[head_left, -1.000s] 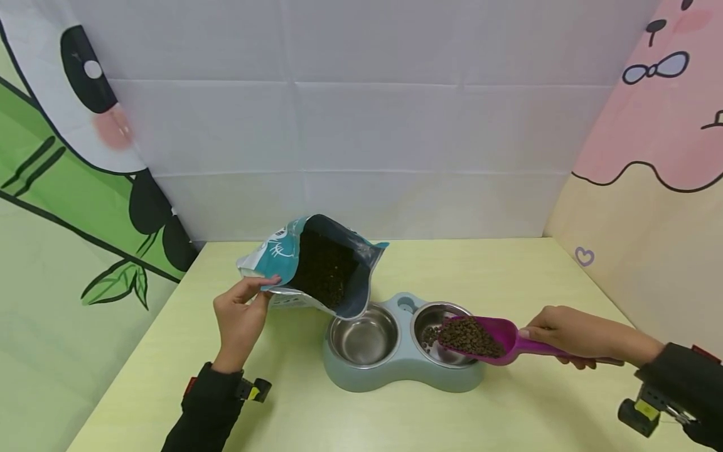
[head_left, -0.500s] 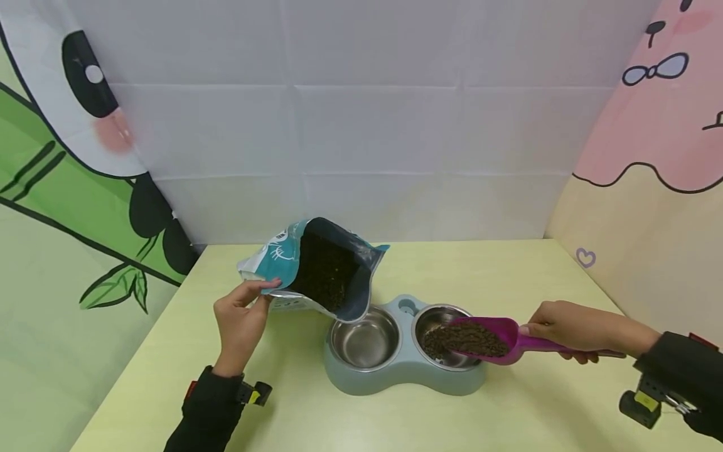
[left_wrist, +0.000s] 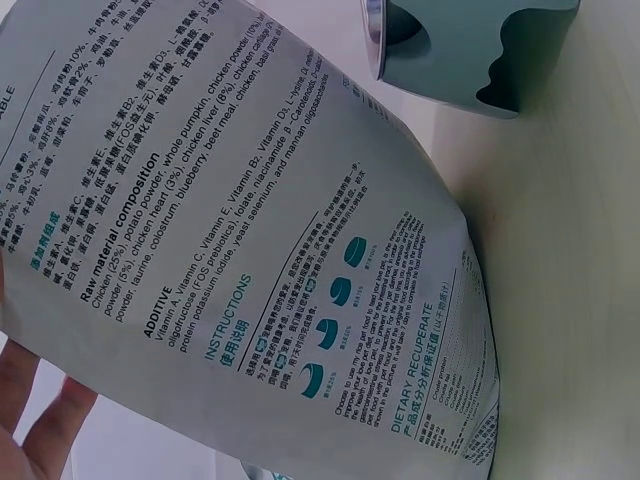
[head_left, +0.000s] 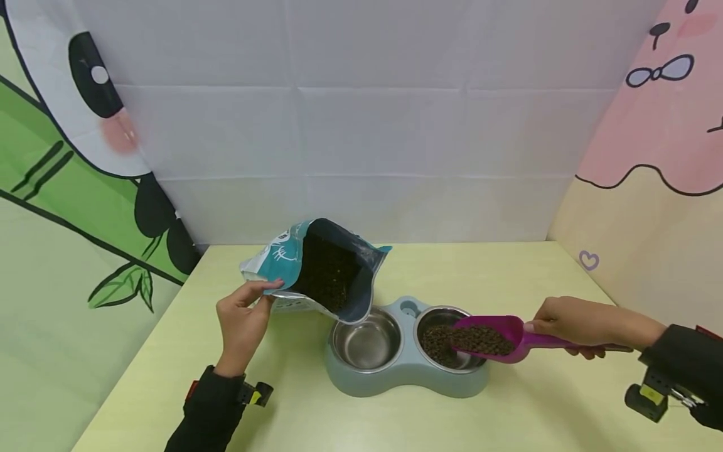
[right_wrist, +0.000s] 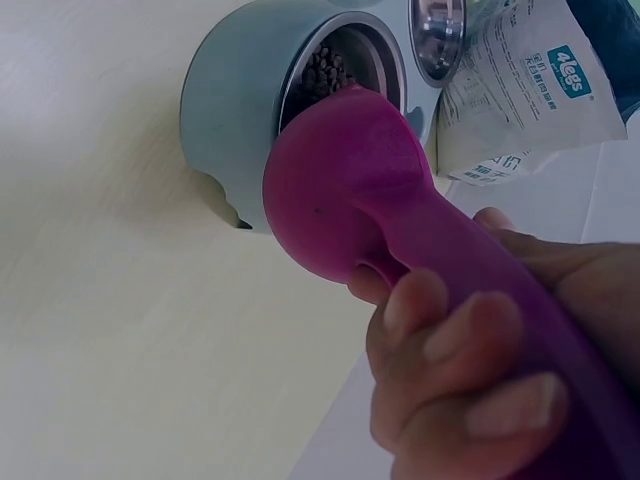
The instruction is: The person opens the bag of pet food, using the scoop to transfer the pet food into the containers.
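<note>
My left hand (head_left: 244,325) pinches the rim of a teal and white pet food bag (head_left: 282,256), whose mouth gapes toward me with dark kibble inside. In the left wrist view the printed back of the bag (left_wrist: 270,250) fills most of the frame. My right hand (head_left: 573,323) grips the handle of a magenta scoop (head_left: 511,333), with fingers curled round it in the right wrist view. Brown kibble (head_left: 480,341) lies in the scoop, its lip tilted down over the right steel bowl (head_left: 467,364). A heap of kibble (head_left: 437,345) sits in that bowl.
A blue-grey double feeder (head_left: 407,376) holds both bowls on a pale yellow table (head_left: 339,427). The left steel bowl (head_left: 367,342) shows bare metal, partly below the bag's edge. Behind the table hangs a white backdrop (head_left: 373,132), with printed cartoon panels at both sides.
Kibble has slid from the scoop into the right bowl, where the heap has grown; the scoop holds less. My right hand has shifted slightly up and right. The left hand and bag stay almost still.
</note>
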Demonstrator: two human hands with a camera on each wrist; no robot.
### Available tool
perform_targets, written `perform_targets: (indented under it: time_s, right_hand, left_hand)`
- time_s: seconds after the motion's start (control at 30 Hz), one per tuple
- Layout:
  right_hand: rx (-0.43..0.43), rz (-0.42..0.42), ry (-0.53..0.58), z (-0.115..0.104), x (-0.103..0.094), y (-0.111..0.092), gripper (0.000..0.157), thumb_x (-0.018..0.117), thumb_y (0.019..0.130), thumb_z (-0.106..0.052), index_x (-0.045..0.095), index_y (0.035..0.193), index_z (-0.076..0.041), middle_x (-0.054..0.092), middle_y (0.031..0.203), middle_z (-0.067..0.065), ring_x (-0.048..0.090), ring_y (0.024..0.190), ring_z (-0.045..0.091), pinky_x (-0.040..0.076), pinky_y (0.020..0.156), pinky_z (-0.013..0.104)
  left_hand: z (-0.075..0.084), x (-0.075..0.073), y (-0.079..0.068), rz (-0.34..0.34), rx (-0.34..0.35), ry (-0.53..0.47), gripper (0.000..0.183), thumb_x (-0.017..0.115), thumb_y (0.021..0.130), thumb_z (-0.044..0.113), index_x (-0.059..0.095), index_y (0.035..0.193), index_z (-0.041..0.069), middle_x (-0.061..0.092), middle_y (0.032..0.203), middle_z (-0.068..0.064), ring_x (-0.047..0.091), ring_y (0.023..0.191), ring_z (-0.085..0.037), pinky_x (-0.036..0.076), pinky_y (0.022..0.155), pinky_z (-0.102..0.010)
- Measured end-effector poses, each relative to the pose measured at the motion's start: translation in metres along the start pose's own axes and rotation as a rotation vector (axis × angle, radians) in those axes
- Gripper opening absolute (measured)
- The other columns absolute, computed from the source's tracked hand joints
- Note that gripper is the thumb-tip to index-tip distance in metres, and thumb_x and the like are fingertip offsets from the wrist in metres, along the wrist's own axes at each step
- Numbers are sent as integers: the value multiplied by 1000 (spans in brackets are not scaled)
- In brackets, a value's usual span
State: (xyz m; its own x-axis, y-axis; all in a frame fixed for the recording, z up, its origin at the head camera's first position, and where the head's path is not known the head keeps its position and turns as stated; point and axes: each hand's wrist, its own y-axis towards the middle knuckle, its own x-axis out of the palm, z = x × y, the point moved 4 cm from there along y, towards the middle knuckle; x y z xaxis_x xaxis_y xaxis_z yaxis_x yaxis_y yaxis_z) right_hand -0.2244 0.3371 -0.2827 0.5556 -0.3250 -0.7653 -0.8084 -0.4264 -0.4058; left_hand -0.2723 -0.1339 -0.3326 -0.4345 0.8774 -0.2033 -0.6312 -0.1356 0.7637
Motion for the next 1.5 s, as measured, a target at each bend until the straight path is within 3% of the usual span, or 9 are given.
perform_targets:
  time_s: [0.87,1.17,1.37,1.5]
  right_hand:
    - [141,-18,-155,-13,-23,4,16,55,89,-31,59,83,-16,48,55,0,43,41,11,39,38,23]
    - [121,-13,-219,-31,-27,5,23,55,88,-31,55,71,-17,43,50,-1,38,38,10,34,37,21]
    - [109,0,-263,-43,-30,6,21,55,88,-30,54,71,-18,41,49,-2,36,37,10,32,36,21]
    - [99,8,-290,-52,-34,4,19,56,88,-29,55,72,-19,41,49,-2,36,37,10,33,37,21]
  left_hand:
    - [1,1,1,12,16,-30,23,60,75,-11,68,87,7,67,85,-12,62,87,-16,45,80,-18]
    - [-2,1,-1,9,8,-19,21,61,75,-11,67,86,6,67,85,-12,62,86,-15,46,79,-17]
    - [-2,1,-1,12,15,-15,21,60,76,-10,67,86,7,67,85,-13,63,84,-22,45,80,-18]
    - [-1,0,0,14,20,-14,22,61,75,-11,67,87,7,67,85,-13,63,85,-20,45,79,-17]
